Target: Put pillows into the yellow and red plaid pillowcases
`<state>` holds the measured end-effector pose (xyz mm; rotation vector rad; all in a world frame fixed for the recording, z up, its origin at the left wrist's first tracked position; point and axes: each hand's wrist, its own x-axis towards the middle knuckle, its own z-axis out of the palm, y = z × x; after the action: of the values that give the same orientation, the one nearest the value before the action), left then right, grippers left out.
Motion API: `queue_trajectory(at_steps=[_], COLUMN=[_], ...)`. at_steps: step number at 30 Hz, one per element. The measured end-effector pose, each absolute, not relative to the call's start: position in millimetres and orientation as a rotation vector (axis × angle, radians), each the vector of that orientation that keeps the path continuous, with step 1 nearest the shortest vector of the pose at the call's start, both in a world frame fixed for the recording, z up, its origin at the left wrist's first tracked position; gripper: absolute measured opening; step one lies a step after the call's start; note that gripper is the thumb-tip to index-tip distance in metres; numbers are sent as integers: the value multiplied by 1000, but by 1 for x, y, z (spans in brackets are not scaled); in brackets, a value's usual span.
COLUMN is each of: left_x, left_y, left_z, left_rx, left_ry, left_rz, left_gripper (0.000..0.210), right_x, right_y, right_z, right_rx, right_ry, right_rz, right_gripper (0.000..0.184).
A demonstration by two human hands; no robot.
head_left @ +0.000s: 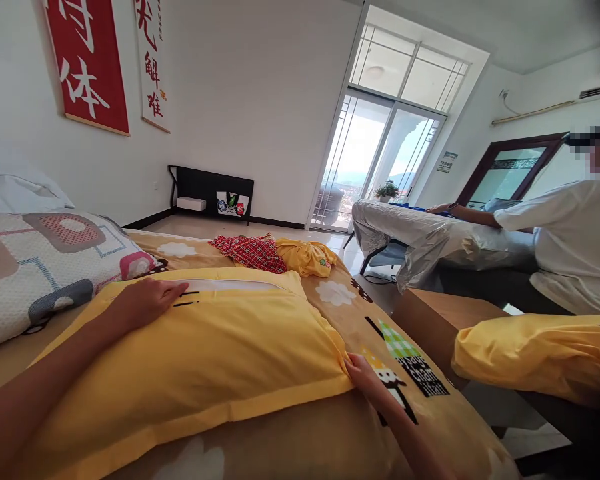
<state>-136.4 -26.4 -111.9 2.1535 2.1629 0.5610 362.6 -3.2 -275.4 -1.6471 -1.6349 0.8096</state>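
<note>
A plump yellow pillow (230, 347) in a flanged case lies across the bed. Along the far side its case has a slit, and white filling (225, 284) shows through. My left hand (147, 300) is closed on the cloth by the left end of that slit, with the fingertips pressed together. At the pillow's right end, my right hand (364, 375) pinches the edge of the case between thumb and fingers. Just beyond the pillow lie a crumpled red checked cloth (253, 252) and a bunched yellow cloth (307, 257).
A patterned pillow (55, 267) lies at left on the brown printed bedsheet (330, 440). To the right stand a cardboard box (430, 313) and another yellow pillow (535, 353). A person in a white shirt (570, 233) works at a covered table (430, 230).
</note>
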Motion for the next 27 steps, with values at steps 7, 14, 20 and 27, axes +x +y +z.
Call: queue_trajectory(at_steps=[7, 14, 20, 27], left_x=[-191, -213, -233, -252], left_y=[-69, -71, -63, -57], left_z=[-145, -133, -149, -166], left_rx=[1868, 1698, 1783, 1794], left_ry=[2366, 2481, 2470, 2502], left_rz=[506, 478, 486, 561], left_gripper=[77, 83, 65, 60], right_x=[384, 393, 387, 391], right_y=[-15, -5, 8, -24], right_z=[-268, -260, -256, -258], right_rx=[-1608, -1745, -1741, -1447], right_ry=[-1681, -1746, -1620, -1184], right_rz=[907, 483, 431, 1231], right_gripper=[49, 39, 43, 40])
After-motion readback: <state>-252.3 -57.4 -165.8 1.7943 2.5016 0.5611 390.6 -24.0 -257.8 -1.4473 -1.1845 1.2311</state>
